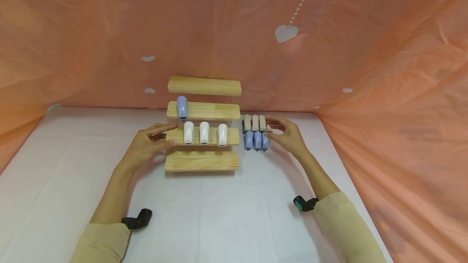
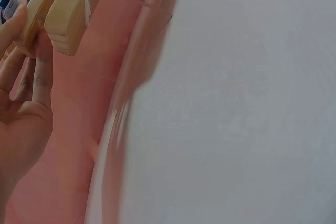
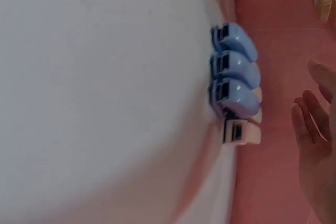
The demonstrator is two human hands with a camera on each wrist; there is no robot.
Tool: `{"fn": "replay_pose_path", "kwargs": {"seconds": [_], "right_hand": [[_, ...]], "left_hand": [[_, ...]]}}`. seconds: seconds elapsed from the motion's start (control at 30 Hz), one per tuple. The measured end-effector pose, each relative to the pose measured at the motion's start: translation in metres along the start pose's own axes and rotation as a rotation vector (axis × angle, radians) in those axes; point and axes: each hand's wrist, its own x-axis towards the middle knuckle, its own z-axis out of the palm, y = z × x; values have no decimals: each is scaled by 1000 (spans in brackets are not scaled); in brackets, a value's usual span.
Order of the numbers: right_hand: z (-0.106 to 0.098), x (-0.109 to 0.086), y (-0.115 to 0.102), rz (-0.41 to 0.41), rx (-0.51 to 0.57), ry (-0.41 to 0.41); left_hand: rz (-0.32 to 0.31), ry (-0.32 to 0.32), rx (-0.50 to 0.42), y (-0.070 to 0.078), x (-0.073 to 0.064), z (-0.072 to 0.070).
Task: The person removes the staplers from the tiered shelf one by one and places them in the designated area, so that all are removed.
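My left hand [image 1: 146, 141] pinches the left end of a plank of the tiered wooden shelf [image 1: 202, 161]; the left wrist view shows thumb and fingers on either side of the plank. Three white mini staplers [image 1: 204, 133] stand on that plank, and one blue mini stapler [image 1: 182, 107] is on the tier behind. Over the right end of a stapler group hovers my right hand [image 1: 288, 135], fingers spread and holding nothing. Three blue staplers [image 3: 239, 66] form the group's front row. Behind them are green staplers [image 1: 247, 123] and pink staplers [image 3: 244, 132].
The shelf's top plank [image 1: 204, 86] and lowest plank carry no staplers. A white cloth [image 1: 219, 218] covers the table. Behind and at the right hangs an orange-pink sheet [image 1: 219, 31] with white hearts.
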Motion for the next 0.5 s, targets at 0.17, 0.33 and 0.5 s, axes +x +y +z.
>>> {"fn": "replay_pose_path", "kwargs": {"seconds": [0.17, 0.33, 0.5], "right_hand": [[4, 6, -15, -47, -4, 26], [9, 12, -30, -88, -7, 18], [16, 20, -45, -100, 18, -21]], "left_hand": [[-12, -5, -7, 0, 0, 1], [-22, -1, 13, -1, 0, 0], [-16, -5, 7, -1, 0, -1]]}}
